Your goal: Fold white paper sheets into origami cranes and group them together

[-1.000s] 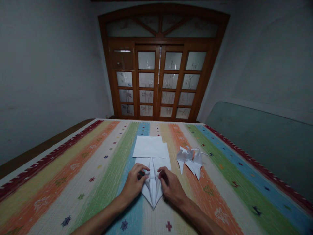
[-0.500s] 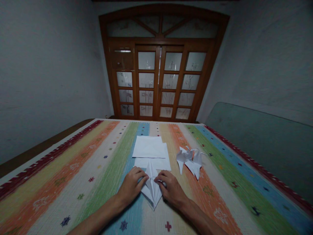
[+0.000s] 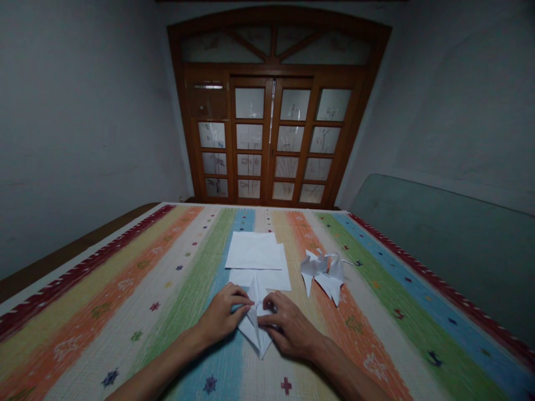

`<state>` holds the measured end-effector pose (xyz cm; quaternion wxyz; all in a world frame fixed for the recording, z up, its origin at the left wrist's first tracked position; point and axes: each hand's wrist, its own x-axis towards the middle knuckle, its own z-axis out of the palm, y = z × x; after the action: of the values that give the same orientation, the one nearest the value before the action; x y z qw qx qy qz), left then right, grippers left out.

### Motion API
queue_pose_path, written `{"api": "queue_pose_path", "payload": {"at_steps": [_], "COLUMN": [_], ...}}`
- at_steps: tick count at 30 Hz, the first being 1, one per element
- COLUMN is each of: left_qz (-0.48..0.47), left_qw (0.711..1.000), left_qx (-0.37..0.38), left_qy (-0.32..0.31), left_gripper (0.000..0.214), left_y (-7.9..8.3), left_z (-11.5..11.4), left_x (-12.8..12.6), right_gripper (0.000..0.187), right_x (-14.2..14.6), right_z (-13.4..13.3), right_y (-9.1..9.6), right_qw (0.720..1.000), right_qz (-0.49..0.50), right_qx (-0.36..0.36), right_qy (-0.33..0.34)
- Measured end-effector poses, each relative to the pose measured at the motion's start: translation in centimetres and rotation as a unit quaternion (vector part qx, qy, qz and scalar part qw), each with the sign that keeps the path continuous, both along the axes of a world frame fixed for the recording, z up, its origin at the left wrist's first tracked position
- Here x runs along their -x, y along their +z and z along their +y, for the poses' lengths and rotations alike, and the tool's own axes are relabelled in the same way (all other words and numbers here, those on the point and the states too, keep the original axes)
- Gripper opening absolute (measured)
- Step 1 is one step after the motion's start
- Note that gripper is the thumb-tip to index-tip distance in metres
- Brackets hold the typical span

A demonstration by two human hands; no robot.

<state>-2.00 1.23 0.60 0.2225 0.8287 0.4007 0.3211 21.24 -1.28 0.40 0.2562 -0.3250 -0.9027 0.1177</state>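
Note:
A white sheet of paper folded into a kite-like diamond [image 3: 256,333] lies on the striped cloth in front of me, one point facing me and the narrow one facing away. My left hand [image 3: 225,307] pinches its left edge between thumb and fingertips. From the other side, my right hand [image 3: 288,323] has its thumb and curled fingers on the paper's right half, close to the centre crease. The far tip of the folded paper overlaps a flat white sheet. Parts of both side edges are hidden under my fingers.
Two stacked white paper sheets [image 3: 254,250] lie just beyond my hands. Several folded paper figures [image 3: 324,273], bunched together, sit to the right. A striped tablecloth [image 3: 167,278] covers the table. Behind it stand wooden glazed doors [image 3: 271,139], with a greenish padded panel [image 3: 443,239] at right.
My right hand has shifted slightly toward me and to the left, its thumb and finger now further in on the paper's right flap. My left hand stays nearly in place.

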Motion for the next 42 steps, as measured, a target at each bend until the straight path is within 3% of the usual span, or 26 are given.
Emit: {"api": "queue_pose_path", "payload": {"at_steps": [18,31,36,42], "left_qz": [0.002,0.018,0.043,0.104], "left_qw": [0.999,0.999,0.998,0.987], "left_qx": [0.016,0.012,-0.018,-0.114], "left_qy": [-0.028,-0.041,-0.041,-0.052], "left_gripper": [0.020,0.018,0.021,0.026], "left_y": [0.3,0.0,-0.3,-0.6], "left_z": [0.5,0.6,0.5,0.0], "left_x": [0.6,0.9,0.7,0.5], "right_gripper": [0.023,0.034,0.035,0.041], "right_x": [0.0,0.3,0.2,-0.5], "right_z": [-0.4,-0.3,0.1,1.1], "right_y": [1.2,-0.2,-1.0,-1.9], "right_qw": [0.998,0.999,0.996,0.992], "right_qz": [-0.058,-0.005,0.067,0.119], "right_qx": [-0.020,-0.020,0.007,0.026], "right_qy": [0.021,0.046,0.053,0.007]}}
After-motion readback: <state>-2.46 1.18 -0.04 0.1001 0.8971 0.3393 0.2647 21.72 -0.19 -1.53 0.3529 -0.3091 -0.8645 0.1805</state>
